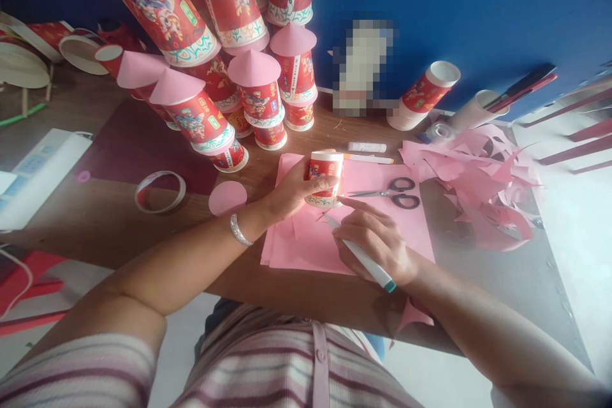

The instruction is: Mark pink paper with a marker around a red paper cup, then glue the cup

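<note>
My left hand (pixel 292 194) is wrapped round a red and white paper cup (pixel 325 169), thumb across its front. Green and orange squiggles run along the cup's white band near the bottom. My right hand (pixel 375 239) is closed on a white marker (pixel 370 264) with a green end cap, its index finger reaching to the cup's lower right edge. The marker's tip is hard to make out. Below both hands lie stacked sheets of pink paper (pixel 310 245). Black-handled scissors (pixel 396 192) rest on the paper, right of the cup.
Towers of red cups with pink cone tops (pixel 255 70) stand at the back left. Pink paper scraps (pixel 488 185) heap up on the right. Behind the paper lie a glue stick (pixel 367 147) and an orange-tipped marker (pixel 368 158). A cup ring (pixel 160 191) and a pink disc (pixel 228 198) sit left.
</note>
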Available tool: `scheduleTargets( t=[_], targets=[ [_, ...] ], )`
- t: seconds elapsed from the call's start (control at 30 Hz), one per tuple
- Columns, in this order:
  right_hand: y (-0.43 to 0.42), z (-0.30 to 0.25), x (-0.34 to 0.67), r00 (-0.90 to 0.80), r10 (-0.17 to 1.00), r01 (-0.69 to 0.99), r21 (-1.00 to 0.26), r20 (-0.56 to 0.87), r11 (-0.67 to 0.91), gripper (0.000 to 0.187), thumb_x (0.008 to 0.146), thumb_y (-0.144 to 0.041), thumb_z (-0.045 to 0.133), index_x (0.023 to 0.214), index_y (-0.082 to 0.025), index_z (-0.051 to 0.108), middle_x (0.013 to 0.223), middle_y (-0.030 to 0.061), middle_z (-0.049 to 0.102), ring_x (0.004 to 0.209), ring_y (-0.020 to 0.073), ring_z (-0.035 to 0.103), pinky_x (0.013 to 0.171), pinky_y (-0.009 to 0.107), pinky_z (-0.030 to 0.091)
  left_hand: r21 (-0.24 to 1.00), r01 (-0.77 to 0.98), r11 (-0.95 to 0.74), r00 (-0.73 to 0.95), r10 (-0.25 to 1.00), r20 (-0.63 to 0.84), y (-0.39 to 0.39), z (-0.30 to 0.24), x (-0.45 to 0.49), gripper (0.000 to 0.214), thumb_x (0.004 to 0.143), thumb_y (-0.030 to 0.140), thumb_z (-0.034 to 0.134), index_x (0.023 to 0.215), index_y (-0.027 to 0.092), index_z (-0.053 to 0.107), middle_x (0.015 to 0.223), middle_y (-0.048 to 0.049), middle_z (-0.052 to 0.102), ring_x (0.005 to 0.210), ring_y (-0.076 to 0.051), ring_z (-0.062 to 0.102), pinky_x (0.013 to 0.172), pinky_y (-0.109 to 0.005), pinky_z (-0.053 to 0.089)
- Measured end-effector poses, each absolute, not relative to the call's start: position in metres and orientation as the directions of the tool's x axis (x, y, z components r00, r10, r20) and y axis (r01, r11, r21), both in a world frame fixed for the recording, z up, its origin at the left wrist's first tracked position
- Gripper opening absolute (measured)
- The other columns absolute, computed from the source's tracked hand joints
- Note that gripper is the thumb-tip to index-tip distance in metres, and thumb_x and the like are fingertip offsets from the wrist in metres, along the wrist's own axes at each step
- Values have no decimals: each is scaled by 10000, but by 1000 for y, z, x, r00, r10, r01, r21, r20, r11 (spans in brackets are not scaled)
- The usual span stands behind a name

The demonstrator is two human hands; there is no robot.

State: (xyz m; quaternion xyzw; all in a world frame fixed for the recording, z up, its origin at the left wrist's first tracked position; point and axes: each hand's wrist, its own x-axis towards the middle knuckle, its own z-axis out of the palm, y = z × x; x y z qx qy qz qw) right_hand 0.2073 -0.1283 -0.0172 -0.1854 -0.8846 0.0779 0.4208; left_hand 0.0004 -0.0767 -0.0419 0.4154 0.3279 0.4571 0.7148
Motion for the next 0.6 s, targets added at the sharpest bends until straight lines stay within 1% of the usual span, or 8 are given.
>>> scheduleTargets(
  t=[0.1,0.17,0.27,0.37,0.43,0.6],
  targets=[
    [-128,-18,207,-569,366,254,-266,737,930,254,926,-16,653,1107,-193,630,804,-26,662,650,137,654,1026,472,742,907,-362,214,411,910,-50,-76,-40,1,462,819,504,932,980,181,642,857,-14,648,784,-161,617,733,-306,519],
    [-128,-18,207,-553,354,266,-242,754,933,251,917,-19,656,1098,-192,638,797,-27,661,643,140,651,993,462,747,908,-364,206,410,911,-42,-76,-40,1,445,831,501,917,969,178,645,852,-14,646,779,-157,615,721,-299,512],
    [-127,-19,209,-527,364,302,-231,768,925,265,905,-27,668,1103,-202,652,803,-13,675,668,159,679,833,393,748,903,-368,220,388,919,-66,-75,-41,0,454,821,491,918,1026,173,668,891,-23,664,807,-162,626,745,-301,528],
    [-126,-20,211,-521,399,347,-241,754,907,305,898,-17,665,1128,-216,653,804,-7,690,695,174,707,663,320,677,900,-364,241,382,920,-92,-75,-43,-1,457,813,486,919,1035,168,678,924,-38,677,831,-171,640,766,-310,547],
    [-126,-20,211,-523,412,363,-243,746,899,314,901,-10,659,1135,-219,650,804,-8,694,693,173,705,630,304,638,901,-361,240,388,917,-88,-75,-44,-1,430,831,483,906,1013,166,680,918,-44,679,828,-175,643,767,-315,551],
    [-126,-21,211,-513,415,372,-241,751,896,300,906,5,668,1119,-205,642,816,3,677,670,161,662,613,287,589,899,-373,231,391,917,-74,-75,-42,-1,410,833,479,903,970,168,673,887,-40,674,801,-171,639,758,-321,557]
  ],
)
